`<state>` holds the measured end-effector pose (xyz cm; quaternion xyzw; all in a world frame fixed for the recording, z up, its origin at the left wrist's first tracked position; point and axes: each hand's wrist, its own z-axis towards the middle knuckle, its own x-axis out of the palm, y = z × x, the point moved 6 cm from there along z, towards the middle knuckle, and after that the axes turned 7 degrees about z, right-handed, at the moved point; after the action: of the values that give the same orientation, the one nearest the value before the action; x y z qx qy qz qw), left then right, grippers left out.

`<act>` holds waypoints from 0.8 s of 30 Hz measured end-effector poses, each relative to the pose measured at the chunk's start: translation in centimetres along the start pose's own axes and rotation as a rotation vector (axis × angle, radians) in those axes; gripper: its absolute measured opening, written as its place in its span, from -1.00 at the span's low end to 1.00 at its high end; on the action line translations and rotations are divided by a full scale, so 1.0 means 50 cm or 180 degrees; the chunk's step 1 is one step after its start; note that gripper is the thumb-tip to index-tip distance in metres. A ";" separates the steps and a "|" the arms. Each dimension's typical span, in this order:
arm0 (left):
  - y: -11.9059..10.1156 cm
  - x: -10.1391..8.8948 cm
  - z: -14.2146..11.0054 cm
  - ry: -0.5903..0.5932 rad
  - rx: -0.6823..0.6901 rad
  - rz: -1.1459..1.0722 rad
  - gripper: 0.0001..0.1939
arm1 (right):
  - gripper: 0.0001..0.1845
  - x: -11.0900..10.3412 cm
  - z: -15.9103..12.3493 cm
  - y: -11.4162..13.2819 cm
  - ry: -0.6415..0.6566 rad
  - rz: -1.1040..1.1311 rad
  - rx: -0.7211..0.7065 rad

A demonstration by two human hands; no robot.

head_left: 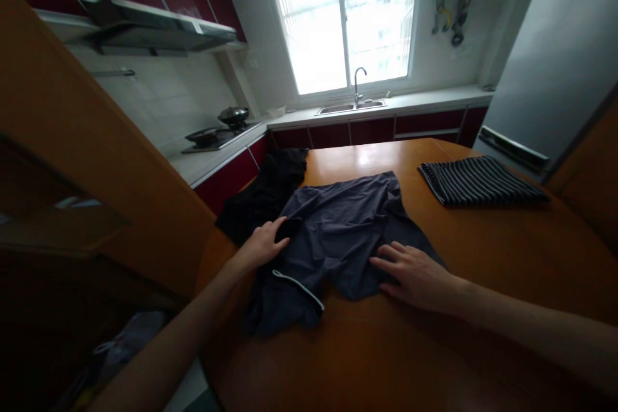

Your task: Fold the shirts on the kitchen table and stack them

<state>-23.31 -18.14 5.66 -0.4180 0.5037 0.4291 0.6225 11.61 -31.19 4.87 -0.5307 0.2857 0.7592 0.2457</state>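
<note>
A dark blue-grey garment [338, 232] with a white-piped edge lies spread on the wooden table [483, 257]. My left hand [263, 244] rests on the garment's left side, fingers curled over a fold of cloth. My right hand [412, 273] lies flat on the garment's lower right part, fingers stretched out and spread.
A black garment [265, 196] lies crumpled at the table's left edge. A folded striped cloth [477, 181] sits at the far right. Beyond are a counter with a sink [350, 106], a stove with pans [217, 132], and a fridge [545, 64].
</note>
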 end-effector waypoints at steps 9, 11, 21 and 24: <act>-0.054 0.034 0.071 -0.0013 -0.0274 -0.0611 -0.75 | -0.50 0.026 0.023 -0.103 0.0203 -0.0590 0.0352; -0.066 0.039 0.087 -0.0128 -0.0441 -0.0998 -0.78 | -0.50 0.025 0.039 -0.163 0.0153 -0.0518 0.0575; -0.192 0.078 0.125 -0.0381 -0.0346 -0.2183 -0.43 | -0.45 -0.014 0.151 -0.441 0.0059 -0.0869 0.2236; -0.225 0.060 0.097 -0.0304 0.0430 -0.2013 -0.58 | -0.42 -0.013 0.161 -0.439 -0.0524 -0.1030 0.2597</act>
<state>-10.90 -16.38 4.37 -0.4909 0.3465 0.1993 0.7741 21.28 -9.92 3.88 -0.3660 0.4546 0.5759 0.5724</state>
